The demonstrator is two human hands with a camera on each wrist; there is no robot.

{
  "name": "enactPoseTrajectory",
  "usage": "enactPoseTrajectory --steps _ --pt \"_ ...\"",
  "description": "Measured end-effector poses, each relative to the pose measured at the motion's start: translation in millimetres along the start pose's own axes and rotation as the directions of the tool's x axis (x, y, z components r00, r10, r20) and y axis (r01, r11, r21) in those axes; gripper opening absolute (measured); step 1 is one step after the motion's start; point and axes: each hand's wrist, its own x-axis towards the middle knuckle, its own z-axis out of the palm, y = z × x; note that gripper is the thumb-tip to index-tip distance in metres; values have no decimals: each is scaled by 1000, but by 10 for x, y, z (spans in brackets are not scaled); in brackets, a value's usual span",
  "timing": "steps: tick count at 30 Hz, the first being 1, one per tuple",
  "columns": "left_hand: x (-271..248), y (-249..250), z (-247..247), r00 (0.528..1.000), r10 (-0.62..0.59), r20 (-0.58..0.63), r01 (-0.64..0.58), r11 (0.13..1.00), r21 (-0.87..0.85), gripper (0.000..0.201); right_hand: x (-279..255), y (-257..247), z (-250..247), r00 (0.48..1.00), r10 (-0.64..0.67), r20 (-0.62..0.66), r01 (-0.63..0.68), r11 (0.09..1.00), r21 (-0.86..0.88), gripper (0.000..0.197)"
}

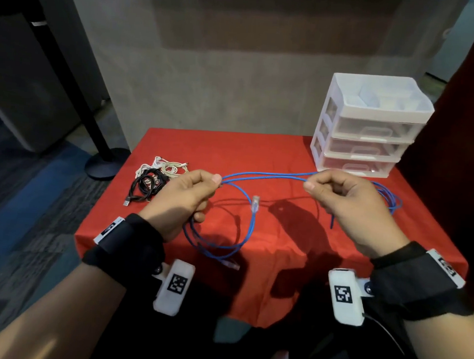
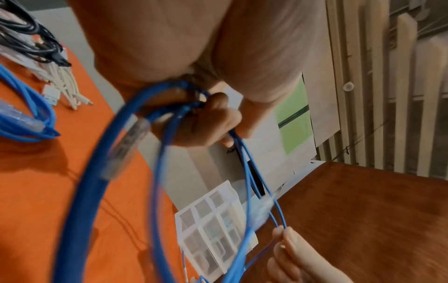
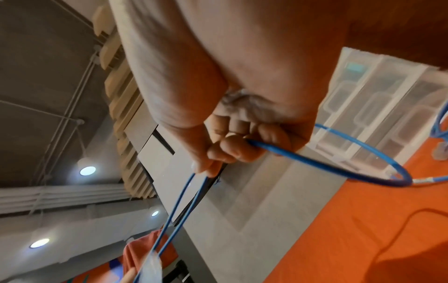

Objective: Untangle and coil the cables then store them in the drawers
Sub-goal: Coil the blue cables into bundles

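A thin blue network cable (image 1: 264,175) stretches as two strands between both hands above the red table (image 1: 287,154). My left hand (image 1: 190,193) grips several loops of it, which hang below with a clear plug (image 1: 255,201) dangling. In the left wrist view the fingers (image 2: 208,118) curl round those blue loops (image 2: 169,172). My right hand (image 1: 337,193) pinches the strands between thumb and fingers (image 3: 232,149); the rest of the blue cable (image 1: 390,199) trails to a heap on the table behind it. A tangle of black and white cables (image 1: 152,179) lies at the left.
A white three-drawer plastic unit (image 1: 369,126) stands at the table's back right corner, drawers closed, with an open tray on top. A black post with a round base (image 1: 106,163) stands on the floor left of the table. A grey wall lies behind.
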Motion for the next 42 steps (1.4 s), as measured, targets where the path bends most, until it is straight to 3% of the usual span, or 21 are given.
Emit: enactPoseTrajectory --steps 3,7,11,13,16,19,23,26,28,30,33,36,38,40,42 --pt "8 -23 8 998 -68 -16 67 997 -47 19 45 1 -62 998 2 -68 -2 1000 4 12" --pt "83 -71 -8 976 -133 -173 103 980 -172 13 56 -24 -70 973 -8 -231 28 996 82 16" --pt "209 -179 -300 900 -173 -400 49 952 -302 16 169 27 -370 860 74 -505 74 961 267 21" --pt "252 -200 -474 855 -192 -482 53 956 -287 25 216 90 -556 808 135 -573 99 928 359 20" --pt "276 -203 -577 842 -211 -497 47 945 -323 26 215 127 -636 843 187 -505 19 927 375 20" --pt "260 -212 -485 887 -169 -429 35 952 -303 26 178 102 -477 906 222 -361 -98 939 331 19" --pt "246 -187 -183 945 -131 -300 13 931 -365 22 163 83 -219 922 268 -279 -150 912 381 14" --pt "299 -224 59 948 -65 -312 25 991 -130 15 167 51 -15 928 273 -252 -152 897 414 17" --pt "290 -252 205 946 95 -310 -53 989 140 26 171 24 103 933 265 -242 -135 884 447 16" --pt "242 -289 396 949 219 -228 -167 960 224 33 169 -4 196 941 267 -208 -135 860 492 14" --pt "145 -371 722 981 141 -135 -132 988 77 41 157 -24 285 956 270 -118 -165 821 546 13" --pt "139 -543 879 972 35 -232 -46 998 -43 52 139 -45 325 962 270 -47 -181 754 631 11" --pt "143 -573 871 965 -42 -259 21 996 -83 38 128 -73 318 962 273 -19 -190 716 671 12" --pt "137 -545 830 971 -128 -203 94 981 -170 16 122 -94 301 964 266 -1 -194 704 683 12" --pt "135 -489 749 971 -139 -193 101 976 -195 7 128 -99 272 968 251 -8 -180 717 673 11"
